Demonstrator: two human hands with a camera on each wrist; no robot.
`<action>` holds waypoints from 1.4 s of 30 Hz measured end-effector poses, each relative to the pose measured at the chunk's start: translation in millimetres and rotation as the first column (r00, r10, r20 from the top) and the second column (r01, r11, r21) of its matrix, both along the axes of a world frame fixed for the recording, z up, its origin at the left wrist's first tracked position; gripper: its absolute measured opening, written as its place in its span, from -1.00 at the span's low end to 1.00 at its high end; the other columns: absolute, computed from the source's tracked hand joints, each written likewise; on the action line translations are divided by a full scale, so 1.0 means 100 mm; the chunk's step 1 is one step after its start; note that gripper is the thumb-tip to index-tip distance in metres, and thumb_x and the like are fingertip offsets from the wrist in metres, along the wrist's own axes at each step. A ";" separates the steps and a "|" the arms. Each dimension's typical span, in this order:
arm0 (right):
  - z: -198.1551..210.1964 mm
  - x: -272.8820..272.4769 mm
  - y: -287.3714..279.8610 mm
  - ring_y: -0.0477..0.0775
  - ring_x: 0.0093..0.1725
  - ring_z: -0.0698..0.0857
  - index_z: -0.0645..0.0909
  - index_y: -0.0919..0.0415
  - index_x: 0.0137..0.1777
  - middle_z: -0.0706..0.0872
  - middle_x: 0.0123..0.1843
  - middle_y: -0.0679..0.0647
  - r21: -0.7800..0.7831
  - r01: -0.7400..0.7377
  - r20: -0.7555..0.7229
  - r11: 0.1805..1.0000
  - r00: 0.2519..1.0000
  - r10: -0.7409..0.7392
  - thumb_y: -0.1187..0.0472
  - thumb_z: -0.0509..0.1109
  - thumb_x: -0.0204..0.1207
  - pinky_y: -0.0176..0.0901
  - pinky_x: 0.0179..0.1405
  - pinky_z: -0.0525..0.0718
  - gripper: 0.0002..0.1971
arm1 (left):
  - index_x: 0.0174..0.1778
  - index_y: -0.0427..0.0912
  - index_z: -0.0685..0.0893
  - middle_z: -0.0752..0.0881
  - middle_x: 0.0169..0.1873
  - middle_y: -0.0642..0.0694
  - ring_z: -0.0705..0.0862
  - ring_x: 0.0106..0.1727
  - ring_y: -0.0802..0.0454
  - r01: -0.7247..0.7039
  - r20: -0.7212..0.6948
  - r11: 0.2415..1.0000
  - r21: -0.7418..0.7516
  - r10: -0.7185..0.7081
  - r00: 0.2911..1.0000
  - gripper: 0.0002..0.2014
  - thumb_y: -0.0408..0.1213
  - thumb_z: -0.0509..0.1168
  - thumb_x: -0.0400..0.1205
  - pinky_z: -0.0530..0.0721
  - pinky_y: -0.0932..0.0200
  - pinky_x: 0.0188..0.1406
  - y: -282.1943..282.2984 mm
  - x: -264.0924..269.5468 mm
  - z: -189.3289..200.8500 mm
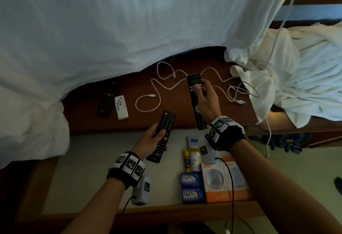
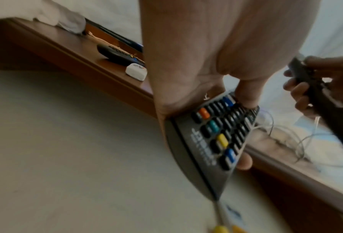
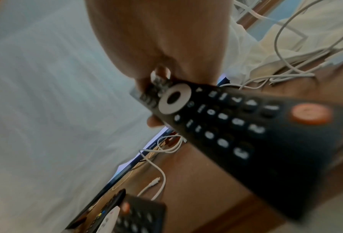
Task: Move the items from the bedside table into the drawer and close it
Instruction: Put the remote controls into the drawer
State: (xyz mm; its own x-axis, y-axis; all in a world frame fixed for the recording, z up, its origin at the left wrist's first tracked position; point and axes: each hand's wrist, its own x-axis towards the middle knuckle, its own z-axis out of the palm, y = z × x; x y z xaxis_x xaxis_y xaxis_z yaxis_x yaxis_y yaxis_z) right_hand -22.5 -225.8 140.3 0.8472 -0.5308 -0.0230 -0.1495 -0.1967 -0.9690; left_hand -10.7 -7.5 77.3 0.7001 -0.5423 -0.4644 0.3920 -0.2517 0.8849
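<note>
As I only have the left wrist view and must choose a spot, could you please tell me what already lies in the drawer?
Observer: Two Lux soap boxes, an orange box and some tubes sit at the right end of the drawer.
Operator: Thanks. Which remote does the right hand hold?
Observer: A long black remote with a silver ring pad and an orange button.
Operator: What else is on the bedside table?
Observer: A crumpled white cloth drapes over its right end.
</note>
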 end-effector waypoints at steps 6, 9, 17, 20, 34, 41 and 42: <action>-0.27 -0.15 0.06 0.23 -0.20 0.74 0.60 0.22 0.14 0.74 -0.13 0.28 0.213 -0.158 -0.402 0.964 0.885 0.234 0.30 0.35 0.36 0.15 -0.06 0.72 -0.68 | 0.44 -0.06 0.45 0.64 0.09 -0.12 0.73 -0.14 -0.06 0.373 -0.093 0.862 0.343 -0.364 0.927 -0.50 -0.52 0.32 0.61 0.75 0.14 -0.14 0.30 -0.23 -0.33; -0.43 -0.28 0.12 0.24 -0.14 0.76 0.72 0.17 -0.02 0.80 -0.10 0.31 0.213 -0.247 -0.511 0.945 0.797 0.323 0.36 0.43 0.28 0.22 0.08 0.73 -0.74 | 0.46 -0.06 0.52 0.62 0.28 -0.13 0.65 0.23 -0.13 0.501 -0.147 0.703 0.505 -0.502 0.852 -0.48 -0.46 0.38 0.58 0.71 0.02 0.14 0.47 -0.37 -0.54; -0.83 -0.59 0.47 0.17 -0.19 0.79 0.49 0.07 0.49 0.76 0.10 0.21 0.205 -0.498 -0.605 0.843 0.612 0.509 0.22 0.40 0.55 0.02 -0.09 0.80 -0.51 | 0.35 -0.22 0.65 0.73 0.24 -0.23 0.70 0.21 -0.16 0.208 0.006 0.669 0.714 -0.302 0.953 -0.60 -0.35 0.43 0.57 0.59 0.20 0.03 0.84 -0.40 -0.77; -0.78 -0.70 0.67 0.11 -0.20 0.73 0.55 0.08 0.45 0.76 0.14 0.22 0.122 -0.658 -0.680 0.743 0.490 0.545 0.24 0.32 0.57 -0.13 -0.18 0.71 -0.57 | 0.33 -0.24 0.66 0.73 0.23 -0.25 0.70 0.21 -0.19 0.134 0.044 0.658 0.741 -0.247 0.968 -0.59 -0.35 0.45 0.55 0.60 0.18 0.06 0.90 -0.30 -0.78; -1.49 -1.04 1.41 0.19 0.26 0.69 0.71 0.14 0.30 0.75 0.27 0.21 0.065 -0.857 -0.770 0.510 0.283 0.572 0.24 0.43 0.52 -0.09 0.25 0.61 -0.66 | 0.16 -0.23 0.78 0.80 0.13 -0.21 0.73 0.18 -0.15 0.119 0.138 0.699 0.705 -0.299 0.944 -0.67 -0.46 0.50 0.46 0.60 0.18 0.14 0.74 -0.19 -0.83; -1.62 -1.00 1.53 0.29 0.23 0.72 0.70 0.21 0.32 0.71 0.29 0.30 0.141 -0.879 -0.809 0.456 0.163 0.565 0.37 0.34 0.60 -0.04 0.22 0.65 -0.68 | 0.11 -0.20 0.82 0.83 0.08 -0.21 0.77 0.11 -0.12 0.189 0.072 0.656 0.731 -0.350 0.934 -0.65 -0.53 0.53 0.41 0.69 0.07 0.23 0.70 -0.29 -0.94; -1.61 -1.00 1.55 0.31 0.23 0.71 0.70 0.22 0.32 0.70 0.31 0.31 0.154 -0.883 -0.815 0.444 0.141 0.562 0.38 0.29 0.62 -0.04 0.21 0.64 -0.68 | 0.09 -0.20 0.83 0.83 0.06 -0.21 0.78 0.10 -0.12 0.204 0.054 0.642 0.739 -0.359 0.932 -0.66 -0.53 0.54 0.41 0.70 0.07 0.21 0.71 -0.30 -0.95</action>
